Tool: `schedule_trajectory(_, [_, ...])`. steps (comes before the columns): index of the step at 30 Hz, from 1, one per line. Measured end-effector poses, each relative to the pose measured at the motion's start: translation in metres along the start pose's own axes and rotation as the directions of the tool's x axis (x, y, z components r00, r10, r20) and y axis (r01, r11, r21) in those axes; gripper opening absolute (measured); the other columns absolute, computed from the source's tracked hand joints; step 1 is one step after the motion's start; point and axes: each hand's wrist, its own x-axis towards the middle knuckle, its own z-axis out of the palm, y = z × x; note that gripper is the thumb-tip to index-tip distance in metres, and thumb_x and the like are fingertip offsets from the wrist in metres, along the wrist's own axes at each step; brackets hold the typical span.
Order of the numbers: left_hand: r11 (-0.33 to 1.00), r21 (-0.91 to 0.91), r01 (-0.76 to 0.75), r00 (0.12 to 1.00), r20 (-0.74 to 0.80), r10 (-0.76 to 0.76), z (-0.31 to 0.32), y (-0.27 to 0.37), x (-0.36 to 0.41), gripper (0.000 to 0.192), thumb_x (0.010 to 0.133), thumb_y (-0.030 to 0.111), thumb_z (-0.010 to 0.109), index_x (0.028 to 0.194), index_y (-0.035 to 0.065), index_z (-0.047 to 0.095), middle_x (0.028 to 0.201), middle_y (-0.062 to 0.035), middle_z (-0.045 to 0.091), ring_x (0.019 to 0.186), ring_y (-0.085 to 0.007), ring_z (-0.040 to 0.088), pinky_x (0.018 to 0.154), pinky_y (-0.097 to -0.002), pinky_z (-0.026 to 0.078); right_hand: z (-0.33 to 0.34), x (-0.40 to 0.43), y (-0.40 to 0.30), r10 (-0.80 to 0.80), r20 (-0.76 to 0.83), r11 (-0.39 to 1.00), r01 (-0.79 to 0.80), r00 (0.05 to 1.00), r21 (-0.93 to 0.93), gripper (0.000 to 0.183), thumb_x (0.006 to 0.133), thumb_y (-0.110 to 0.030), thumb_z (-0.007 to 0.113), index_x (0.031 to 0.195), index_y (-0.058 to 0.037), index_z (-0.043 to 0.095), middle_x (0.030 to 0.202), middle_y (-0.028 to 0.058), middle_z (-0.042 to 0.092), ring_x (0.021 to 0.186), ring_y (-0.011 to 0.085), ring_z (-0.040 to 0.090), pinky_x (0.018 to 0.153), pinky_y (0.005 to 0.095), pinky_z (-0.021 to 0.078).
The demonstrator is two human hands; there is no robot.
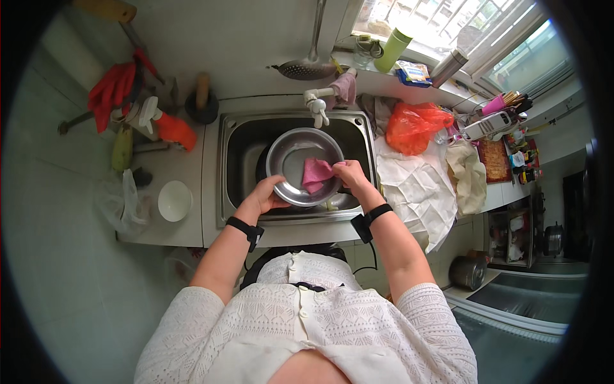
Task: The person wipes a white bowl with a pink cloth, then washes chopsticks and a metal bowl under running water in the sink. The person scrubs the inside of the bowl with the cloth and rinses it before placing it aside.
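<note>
A round stainless steel basin (292, 144) is held over the steel sink (240, 201), below the white faucet (317, 106). My left hand (267, 194) grips the basin at its lower left rim, the thumb on top and the other fingers partly hidden beneath. At the basin's right rim, my right hand (349, 174) clutches one end of a pink cloth (316, 175); the rest of the cloth hangs inside the basin. Something dark and round, mostly hidden, sits in the sink under the basin.
A white bowl (175, 201), a spray bottle (170, 126) and a mortar with pestle (202, 108) stand left of the sink. On the right lie a red plastic bag (415, 127) and a creased white cloth (417, 180). A skimmer (307, 68) hangs behind the sink.
</note>
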Motion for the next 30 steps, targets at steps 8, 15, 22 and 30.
schedule_trajectory(8, [0.98, -0.154, -0.122, 0.986, -0.135, 0.102, 0.02, -0.022, 0.013, 0.039, 0.076, 0.001, 0.045, 0.112, -0.012, 0.042, 0.103, -0.0234, 0.055, 0.088, -0.0361, 0.063, 0.072, -0.0508, 0.058, 0.024, -0.022, 0.011, 0.191, -0.147, 0.969, -0.163, 0.971, 0.185, 0.011, 0.078, -0.023, 0.059, 0.08, -0.0122, 0.06, 0.07, -0.0033, 0.05, 0.06, 0.0111, 0.044, 0.049, 0.0283, 0.0355])
schedule_trajectory(15, [0.959, -0.238, -0.155, 0.979, -0.167, 0.117, 0.031, -0.038, 0.022, 0.039, 0.077, 0.001, 0.044, 0.115, -0.0116, 0.04, 0.109, -0.0245, 0.052, 0.097, -0.038, 0.06, 0.079, -0.0534, 0.055, 0.066, -0.047, 0.036, 0.366, -0.069, 0.77, -0.26, 0.928, 0.583, 0.012, 0.082, -0.025, 0.055, 0.092, -0.0189, 0.058, 0.083, -0.0034, 0.053, 0.072, 0.0125, 0.05, 0.062, 0.0338, 0.0458])
schedule_trajectory(22, [0.951, -0.297, -0.087, 0.996, -0.049, 0.076, 0.035, -0.039, 0.018, 0.038, 0.082, 0.01, 0.049, 0.117, -0.0042, 0.044, 0.113, -0.0213, 0.055, 0.103, -0.0335, 0.058, 0.089, -0.0541, 0.049, 0.068, -0.048, 0.029, 0.351, -0.034, 0.826, -0.293, 0.936, 0.482, 0.011, 0.085, -0.019, 0.056, 0.086, -0.0076, 0.058, 0.065, -0.0002, 0.051, 0.053, 0.0113, 0.049, 0.043, 0.0259, 0.0428])
schedule_trajectory(30, [0.982, -0.188, -0.026, 0.999, -0.027, 0.021, 0.016, -0.02, 0.011, 0.039, 0.082, 0.008, 0.047, 0.119, -0.0052, 0.043, 0.112, -0.0217, 0.056, 0.103, -0.0338, 0.059, 0.088, -0.0534, 0.049, -0.007, -0.006, 0.024, 0.11, 0.124, 0.99, -0.12, 0.986, 0.076, 0.012, 0.084, -0.015, 0.055, 0.082, -0.0071, 0.064, 0.064, -0.0015, 0.053, 0.05, 0.008, 0.044, 0.045, 0.0248, 0.0345])
